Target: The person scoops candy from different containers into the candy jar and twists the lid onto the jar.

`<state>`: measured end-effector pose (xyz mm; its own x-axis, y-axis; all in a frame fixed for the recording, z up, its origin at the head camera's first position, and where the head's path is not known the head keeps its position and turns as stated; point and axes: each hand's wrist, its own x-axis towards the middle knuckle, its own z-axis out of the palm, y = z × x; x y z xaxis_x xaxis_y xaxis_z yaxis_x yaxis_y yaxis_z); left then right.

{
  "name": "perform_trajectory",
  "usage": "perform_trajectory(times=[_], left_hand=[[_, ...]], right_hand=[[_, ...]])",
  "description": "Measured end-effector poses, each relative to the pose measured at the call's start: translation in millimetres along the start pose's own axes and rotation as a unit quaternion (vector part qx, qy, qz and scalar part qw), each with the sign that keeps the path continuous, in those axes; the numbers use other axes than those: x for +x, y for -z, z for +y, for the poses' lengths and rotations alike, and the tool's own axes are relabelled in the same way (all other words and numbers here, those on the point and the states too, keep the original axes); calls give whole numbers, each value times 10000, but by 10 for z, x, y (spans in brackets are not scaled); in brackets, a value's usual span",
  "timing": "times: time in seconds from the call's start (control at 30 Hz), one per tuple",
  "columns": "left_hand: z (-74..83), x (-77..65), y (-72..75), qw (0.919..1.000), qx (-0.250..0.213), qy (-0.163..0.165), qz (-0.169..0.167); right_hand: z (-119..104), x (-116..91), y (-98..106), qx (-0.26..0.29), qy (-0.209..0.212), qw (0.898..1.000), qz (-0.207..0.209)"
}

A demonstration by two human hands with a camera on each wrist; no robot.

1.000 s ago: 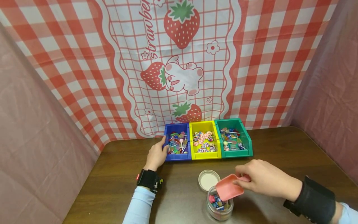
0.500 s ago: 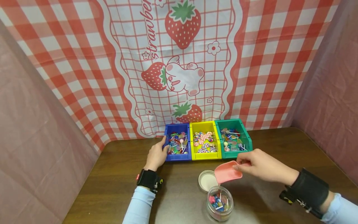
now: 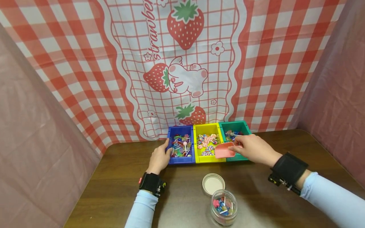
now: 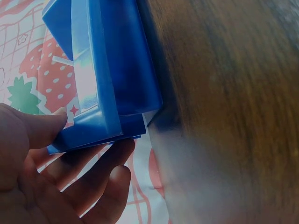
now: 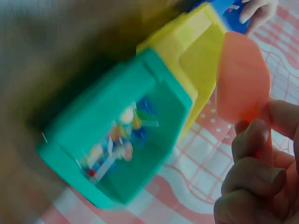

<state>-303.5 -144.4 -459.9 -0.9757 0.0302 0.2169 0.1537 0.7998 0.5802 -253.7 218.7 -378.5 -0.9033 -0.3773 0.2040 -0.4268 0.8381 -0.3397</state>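
Note:
My right hand [image 3: 255,149] grips a pink scoop [image 3: 224,150] by its handle, above the front of the yellow bin [image 3: 209,159] and the green bin [image 3: 247,126]. In the right wrist view the scoop [image 5: 243,77] looks empty. My left hand [image 3: 159,159] holds the left wall of the blue bin [image 3: 181,160]; in the left wrist view its thumb lies over the wall of the blue bin [image 4: 105,70], with fingers on the outside. Small mixed candies lie in the blue and green bins, striped ones in the yellow. A glass jar [image 3: 224,218] partly filled with candies stands uncovered.
A round white lid [image 3: 213,184] lies on the wooden table [image 3: 119,190] just behind the jar. Behind the bins hangs a red checked strawberry cloth [image 3: 188,76], with pink drapes [image 3: 336,79] at both sides.
My right hand has carried the scoop from over the jar, up and away, to the yellow and green bins. The left hand, bins, jar and lid stay in place.

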Motion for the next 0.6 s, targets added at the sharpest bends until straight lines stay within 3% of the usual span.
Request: perform_trajectory(times=[0.17, 0.3, 0.5, 0.6], left_hand=[[-9, -5, 11, 10000, 22, -5, -4], [-10, 1, 1, 10000, 2, 40, -19], [-19, 10, -11, 10000, -2, 11, -23], [-20, 15, -6, 10000, -8, 27, -43]], right_hand=[[-63, 255, -47, -627, 133, 9978, 175], [-146, 396, -151, -1183, 544, 9913, 201], [-288, 590, -292, -2530, 1495, 9545, 503], [-332, 678, -304, -2788, 1554, 9467, 431]])
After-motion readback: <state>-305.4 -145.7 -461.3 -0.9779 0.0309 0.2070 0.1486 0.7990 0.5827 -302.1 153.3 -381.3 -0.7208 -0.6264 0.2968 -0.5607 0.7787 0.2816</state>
